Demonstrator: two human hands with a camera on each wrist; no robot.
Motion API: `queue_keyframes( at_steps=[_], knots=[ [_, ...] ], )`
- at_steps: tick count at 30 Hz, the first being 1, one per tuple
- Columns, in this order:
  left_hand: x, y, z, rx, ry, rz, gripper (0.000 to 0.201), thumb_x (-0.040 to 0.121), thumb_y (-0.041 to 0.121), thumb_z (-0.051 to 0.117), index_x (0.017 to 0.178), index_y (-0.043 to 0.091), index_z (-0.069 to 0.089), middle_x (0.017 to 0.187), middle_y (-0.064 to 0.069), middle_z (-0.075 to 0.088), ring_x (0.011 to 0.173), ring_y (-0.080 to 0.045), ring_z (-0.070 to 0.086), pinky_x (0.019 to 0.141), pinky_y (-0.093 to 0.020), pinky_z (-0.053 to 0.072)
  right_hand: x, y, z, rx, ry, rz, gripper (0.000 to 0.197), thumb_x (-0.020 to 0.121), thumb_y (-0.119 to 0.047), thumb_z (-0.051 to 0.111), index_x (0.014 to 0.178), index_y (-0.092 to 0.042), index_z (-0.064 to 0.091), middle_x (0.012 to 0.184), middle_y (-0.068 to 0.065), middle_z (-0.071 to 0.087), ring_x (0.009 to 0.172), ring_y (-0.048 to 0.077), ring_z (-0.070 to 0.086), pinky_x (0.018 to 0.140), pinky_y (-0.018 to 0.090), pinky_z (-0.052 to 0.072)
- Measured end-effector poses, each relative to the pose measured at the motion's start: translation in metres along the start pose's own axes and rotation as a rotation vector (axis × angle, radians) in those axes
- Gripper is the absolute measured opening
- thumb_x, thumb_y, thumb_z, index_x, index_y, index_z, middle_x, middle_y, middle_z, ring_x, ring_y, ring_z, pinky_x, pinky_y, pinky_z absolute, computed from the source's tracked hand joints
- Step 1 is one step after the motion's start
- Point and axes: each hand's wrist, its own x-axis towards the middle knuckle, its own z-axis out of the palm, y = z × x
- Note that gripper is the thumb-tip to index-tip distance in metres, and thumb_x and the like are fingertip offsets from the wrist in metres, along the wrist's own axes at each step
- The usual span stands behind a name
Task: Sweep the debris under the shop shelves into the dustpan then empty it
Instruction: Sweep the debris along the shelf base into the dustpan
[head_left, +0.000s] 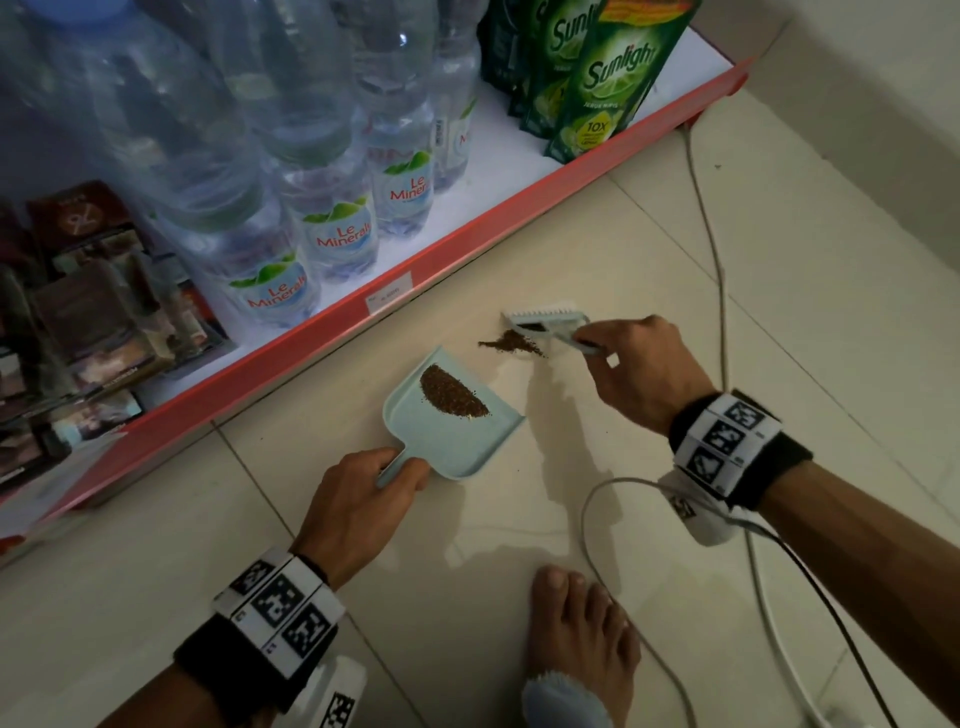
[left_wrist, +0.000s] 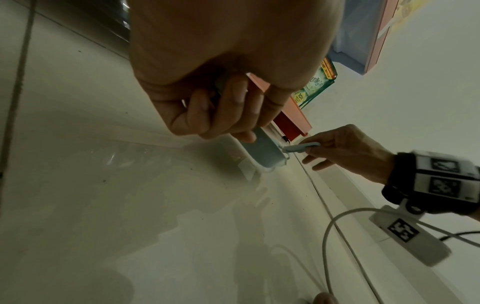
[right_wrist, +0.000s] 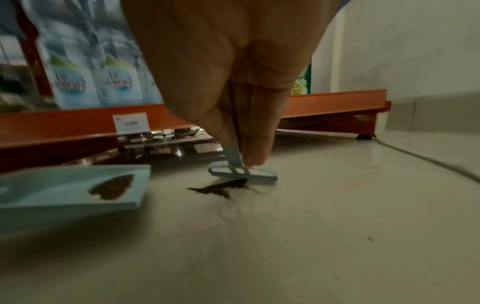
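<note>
A pale blue dustpan (head_left: 457, 441) lies on the tiled floor with a dark half-moon heap of debris (head_left: 452, 392) inside it. My left hand (head_left: 363, 493) grips its short handle (head_left: 392, 467), and the fingers (left_wrist: 233, 107) curl round that handle in the left wrist view. A small pile of brown debris (head_left: 511, 344) sits on the floor just beyond the pan's open edge. My right hand (head_left: 639, 374) pinches the thin handle of a small pale blue brush (head_left: 545, 325), whose head (right_wrist: 242, 173) rests behind the debris pile (right_wrist: 223, 188). The dustpan (right_wrist: 72, 189) lies to the left of the brush.
A red-edged bottom shelf (head_left: 395, 280) carries water bottles (head_left: 337, 234) and green soap pouches (head_left: 597, 93). Under it is a dark gap (right_wrist: 168, 144). A white cable (head_left: 711, 234) runs along the floor on the right. A bare foot (head_left: 582, 639) stands near the front.
</note>
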Motion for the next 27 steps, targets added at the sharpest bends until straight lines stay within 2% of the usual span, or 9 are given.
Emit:
queue_keyframes(
  at_steps=[3,7,11,14,16,21,24,25,27],
  knots=[
    [-0.001,-0.003,0.001,-0.011,-0.001,-0.015,0.048,0.071,0.050,0.052,0.073,0.004,0.065,0.044,0.010,0.045,0.047,-0.009,0.042,0.054,-0.029,0.038,-0.008,-0.004,-0.006,0.018,0.053,0.001,0.018,0.090,-0.008,0.055,0.096,-0.013,0.072,0.090,0.009,0.076,0.062,0.034,0.064,0.060,0.037,0.054],
    [-0.002,-0.004,0.004,-0.012,-0.014,-0.019,0.045,0.073,0.049,0.053,0.072,0.007,0.066,0.044,0.011,0.046,0.046,-0.008,0.042,0.054,-0.029,0.038,0.009,-0.012,-0.018,0.092,0.199,-0.072,0.021,0.089,-0.005,0.059,0.103,-0.009,0.074,0.094,0.009,0.076,0.067,0.031,0.070,0.064,0.038,0.059],
    [-0.001,-0.006,0.004,0.002,-0.004,-0.020,0.032,0.088,0.036,0.060,0.070,0.011,0.067,0.042,0.014,0.047,0.048,-0.009,0.044,0.054,-0.028,0.037,0.034,-0.027,-0.014,0.108,0.085,-0.201,0.028,0.089,-0.001,0.053,0.108,-0.010,0.073,0.102,0.007,0.075,0.079,0.032,0.071,0.071,0.041,0.057],
    [-0.003,-0.009,0.003,0.001,0.004,-0.016,0.031,0.089,0.034,0.060,0.070,0.011,0.067,0.043,0.014,0.048,0.049,-0.010,0.045,0.054,-0.028,0.037,0.037,-0.023,-0.011,0.028,-0.017,-0.258,0.033,0.087,0.005,0.054,0.111,-0.009,0.072,0.108,0.009,0.074,0.086,0.034,0.071,0.074,0.038,0.057],
    [-0.005,-0.011,0.002,-0.005,0.006,-0.026,0.031,0.088,0.035,0.060,0.071,0.010,0.067,0.043,0.014,0.048,0.048,-0.009,0.044,0.053,-0.028,0.037,0.031,-0.009,-0.015,0.011,-0.039,-0.264,0.034,0.084,0.009,0.057,0.109,-0.007,0.073,0.105,0.012,0.074,0.086,0.035,0.071,0.074,0.039,0.056],
    [-0.007,-0.009,0.000,-0.055,0.009,-0.051,0.042,0.074,0.047,0.053,0.072,0.006,0.065,0.043,0.013,0.044,0.050,-0.012,0.043,0.055,-0.028,0.037,0.012,0.037,-0.030,0.034,0.045,-0.186,0.031,0.080,0.011,0.063,0.102,-0.005,0.076,0.096,0.014,0.076,0.076,0.036,0.073,0.075,0.045,0.059],
    [-0.003,-0.007,0.002,-0.049,0.006,-0.031,0.037,0.082,0.041,0.058,0.073,0.006,0.064,0.044,0.013,0.044,0.049,-0.011,0.042,0.056,-0.029,0.037,0.005,0.045,-0.031,0.157,0.128,-0.062,0.023,0.088,0.000,0.063,0.105,-0.010,0.076,0.090,0.011,0.076,0.068,0.030,0.073,0.072,0.029,0.059],
    [-0.002,-0.006,0.003,-0.038,0.001,-0.022,0.037,0.083,0.041,0.059,0.073,0.006,0.064,0.044,0.013,0.044,0.049,-0.011,0.042,0.056,-0.029,0.037,0.005,0.045,-0.030,0.197,0.167,-0.005,0.021,0.090,-0.005,0.063,0.106,-0.011,0.076,0.087,0.010,0.076,0.066,0.029,0.072,0.072,0.028,0.059],
    [0.001,-0.003,0.004,-0.023,-0.006,-0.011,0.041,0.078,0.045,0.056,0.073,0.006,0.064,0.044,0.012,0.045,0.049,-0.011,0.042,0.055,-0.029,0.037,0.011,0.042,-0.026,0.239,0.232,0.095,0.022,0.093,-0.012,0.060,0.108,-0.013,0.076,0.088,0.010,0.077,0.071,0.027,0.073,0.076,0.036,0.059]
  ],
)
